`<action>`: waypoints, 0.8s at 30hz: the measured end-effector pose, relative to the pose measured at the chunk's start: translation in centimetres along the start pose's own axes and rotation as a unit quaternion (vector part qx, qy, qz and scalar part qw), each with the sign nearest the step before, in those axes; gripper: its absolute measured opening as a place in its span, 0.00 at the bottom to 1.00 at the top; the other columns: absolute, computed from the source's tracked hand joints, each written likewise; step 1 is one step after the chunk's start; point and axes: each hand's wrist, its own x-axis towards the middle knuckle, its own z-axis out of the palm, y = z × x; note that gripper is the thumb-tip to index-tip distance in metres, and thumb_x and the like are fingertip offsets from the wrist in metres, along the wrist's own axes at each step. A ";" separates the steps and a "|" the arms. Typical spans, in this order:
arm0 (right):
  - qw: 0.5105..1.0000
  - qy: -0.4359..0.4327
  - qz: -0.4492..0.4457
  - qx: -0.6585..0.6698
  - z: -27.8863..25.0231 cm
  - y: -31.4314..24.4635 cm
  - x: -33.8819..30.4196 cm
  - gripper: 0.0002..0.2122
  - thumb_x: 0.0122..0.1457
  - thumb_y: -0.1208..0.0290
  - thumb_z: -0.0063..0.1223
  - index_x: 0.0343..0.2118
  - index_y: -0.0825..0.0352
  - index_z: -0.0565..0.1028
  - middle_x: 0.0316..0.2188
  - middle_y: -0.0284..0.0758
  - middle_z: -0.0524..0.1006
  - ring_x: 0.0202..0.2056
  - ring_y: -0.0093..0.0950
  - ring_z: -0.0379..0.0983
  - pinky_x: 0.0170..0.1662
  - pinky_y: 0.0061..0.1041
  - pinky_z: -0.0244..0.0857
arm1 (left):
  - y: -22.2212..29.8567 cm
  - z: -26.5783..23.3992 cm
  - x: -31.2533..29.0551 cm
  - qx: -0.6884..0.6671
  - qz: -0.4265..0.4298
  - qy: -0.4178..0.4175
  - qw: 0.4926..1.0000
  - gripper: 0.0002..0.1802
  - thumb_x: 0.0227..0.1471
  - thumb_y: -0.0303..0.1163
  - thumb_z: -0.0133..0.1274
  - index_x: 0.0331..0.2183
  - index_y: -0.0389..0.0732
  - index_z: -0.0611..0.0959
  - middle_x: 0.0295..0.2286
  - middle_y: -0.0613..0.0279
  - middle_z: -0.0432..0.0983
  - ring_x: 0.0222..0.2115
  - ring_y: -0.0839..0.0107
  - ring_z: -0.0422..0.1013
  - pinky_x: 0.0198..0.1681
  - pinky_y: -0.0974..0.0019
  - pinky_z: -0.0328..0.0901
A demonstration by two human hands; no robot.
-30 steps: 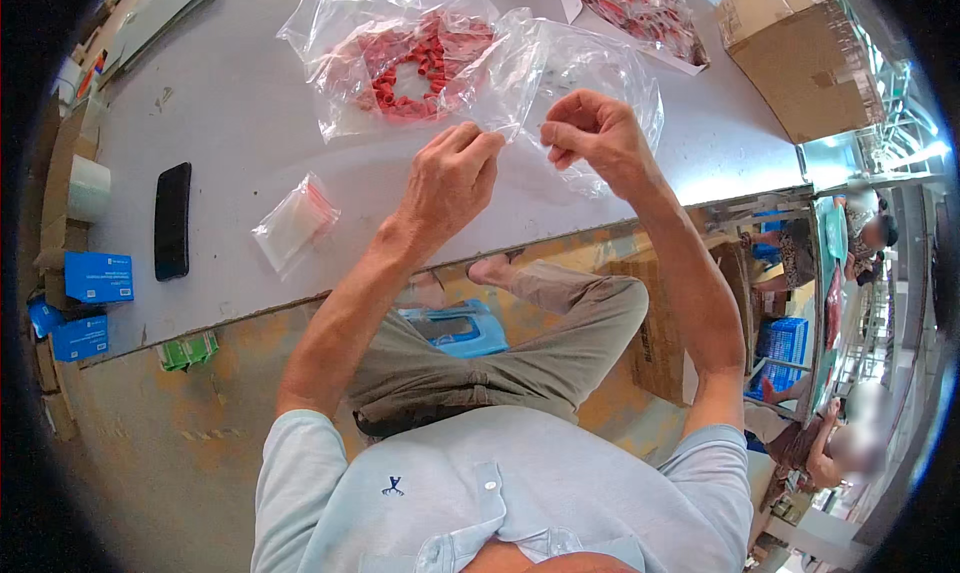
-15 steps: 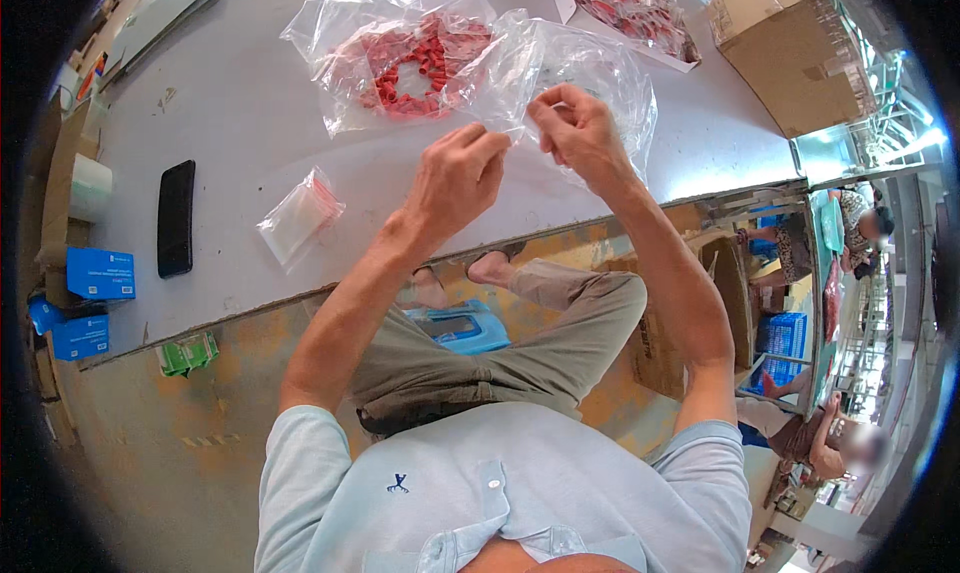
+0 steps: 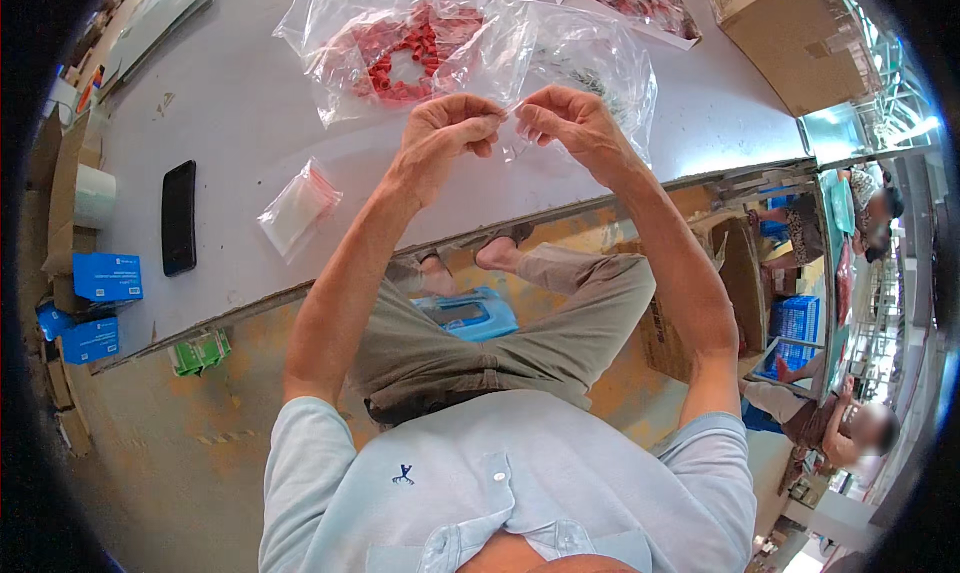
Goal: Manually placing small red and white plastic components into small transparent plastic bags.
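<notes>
Black phone [image 3: 179, 216], blue boxes [image 3: 106, 277], cardboard box [image 3: 790, 33] on table [image 3: 230, 123]

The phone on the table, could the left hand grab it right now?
Probably not straight away. The left hand and right hand are both pinching a small clear bag. The phone lies off to the left with bare table between, so once the hand lets go the way looks free.

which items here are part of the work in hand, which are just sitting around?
In hand:
- left hand and right hand, both pinching a small clear bag
- big bag of red parts
- big clear bag
- stack of small bags

Lying about:
- black phone
- tape roll
- blue boxes
- cardboard box
</notes>
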 end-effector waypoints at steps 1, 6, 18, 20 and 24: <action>1.000 -0.002 0.005 0.012 -0.1 0.1 0.0 0.12 0.67 0.64 0.56 0.43 0.68 0.80 0.33 0.32 0.82 0.36 0.20 0.77 0.39 0.23 0.71 | 0.0 -0.1 0.1 0.001 -0.002 0.000 1.000 0.07 0.58 0.25 0.58 0.39 0.35 0.86 0.28 0.63 0.80 0.28 0.77 0.73 0.33 0.72 0.70; 0.996 -0.003 0.042 0.074 0.2 -0.8 -0.4 0.10 0.67 0.63 0.56 0.37 0.65 0.80 0.27 0.27 0.79 0.29 0.17 0.74 0.34 0.19 0.67 | 0.2 0.0 0.1 -0.038 -0.026 -0.009 0.999 0.07 0.58 0.25 0.59 0.39 0.34 0.85 0.28 0.63 0.79 0.27 0.77 0.74 0.33 0.72 0.71; 0.982 0.130 -0.083 -0.109 1.2 -3.0 3.1 0.09 0.65 0.67 0.57 0.37 0.69 0.82 0.26 0.31 0.82 0.28 0.18 0.77 0.30 0.20 0.69 | -0.2 -1.6 -3.2 0.172 0.125 0.016 0.977 0.07 0.56 0.18 0.57 0.39 0.33 0.85 0.30 0.63 0.81 0.30 0.79 0.75 0.35 0.73 0.72; 0.977 0.119 -0.112 -0.135 2.2 -4.0 5.7 0.08 0.63 0.69 0.59 0.37 0.69 0.82 0.27 0.34 0.83 0.30 0.19 0.79 0.32 0.21 0.72 | 0.4 -2.4 -3.8 0.238 0.161 0.037 0.957 0.07 0.55 0.18 0.59 0.38 0.33 0.85 0.30 0.64 0.81 0.29 0.79 0.75 0.33 0.72 0.72; 0.944 0.035 -0.224 -0.238 5.5 -4.7 12.1 0.08 0.60 0.72 0.60 0.39 0.69 0.82 0.32 0.36 0.84 0.33 0.21 0.80 0.37 0.22 0.73 | 1.4 -3.7 -4.5 0.359 0.262 0.070 0.893 0.07 0.53 0.18 0.60 0.37 0.34 0.85 0.29 0.61 0.81 0.27 0.77 0.76 0.31 0.70 0.72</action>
